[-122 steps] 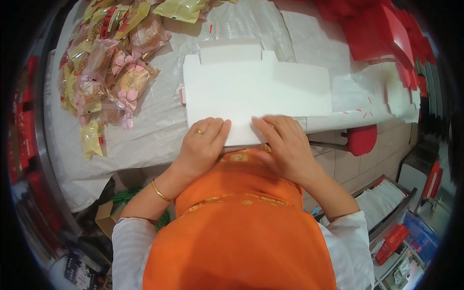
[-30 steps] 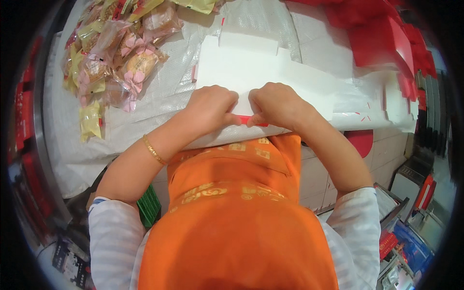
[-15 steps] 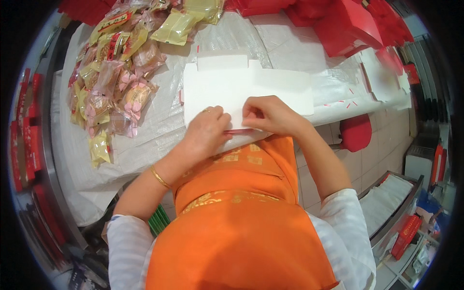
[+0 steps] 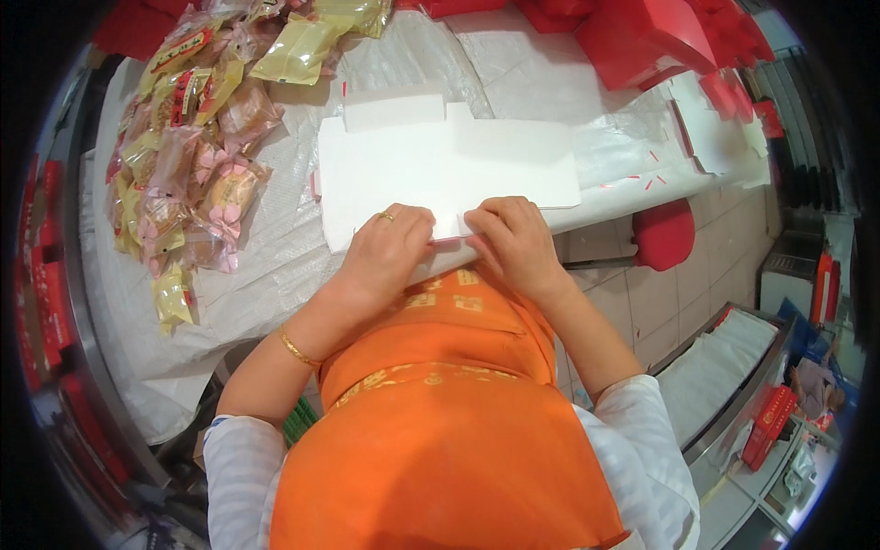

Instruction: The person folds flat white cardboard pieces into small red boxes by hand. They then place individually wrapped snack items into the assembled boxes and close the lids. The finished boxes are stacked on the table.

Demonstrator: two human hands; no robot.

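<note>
A flat white cardboard box blank (image 4: 440,170) with red showing at its edges lies in front of me on the covered table. My left hand (image 4: 390,247) is closed on its near edge, fingertips bent over a narrow flap. Close by on the right, my right hand (image 4: 515,240) pinches the same near edge. A short strip of the white flap with a red underside shows between the two hands. At the far left part of the blank, a flap stands slightly raised. My thumbs are mostly hidden under the edge.
Wrapped pastries (image 4: 197,156) lie heaped on the left of the table (image 4: 284,211). Red boxes (image 4: 642,46) stand at the far right, with more white blanks (image 4: 720,124) below them. A red stool (image 4: 664,235) stands beyond the table edge; small red scraps (image 4: 651,179) lie nearby.
My right hand has come down from above the blank onto its near edge, its fingers now over the flap. The left hand stays on that edge. The whole view has shifted slightly.
</note>
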